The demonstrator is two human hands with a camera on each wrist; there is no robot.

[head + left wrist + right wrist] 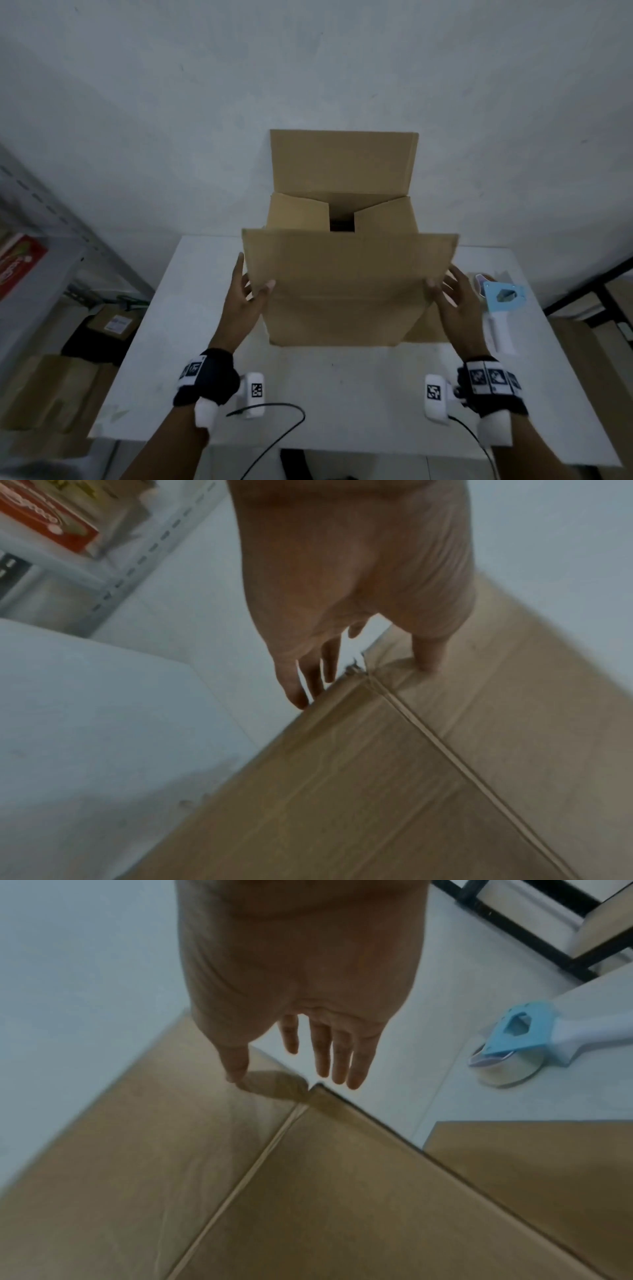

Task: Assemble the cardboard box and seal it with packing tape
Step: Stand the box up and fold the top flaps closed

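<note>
A brown cardboard box (342, 315) stands upright on the white table (342, 394). Its far flap (342, 161) points up and both side flaps are folded inward over the opening. The near flap (349, 260) is raised toward me. My left hand (252, 284) is at that flap's left end, thumb on its face, fingers straight beside the edge (308, 674). My right hand (447, 287) mirrors it at the right end; its thumb tip (236, 1074) touches the cardboard and its fingers are spread in the air. A blue-and-white tape dispenser (501, 296) (524, 1031) lies right of the box.
A flat cardboard piece (531, 1164) lies on the table against the box's right side. A metal shelf (51, 222) with a red package (20, 263) stands at left, with cartons (51, 387) on the floor below. A black frame (599, 284) is at right.
</note>
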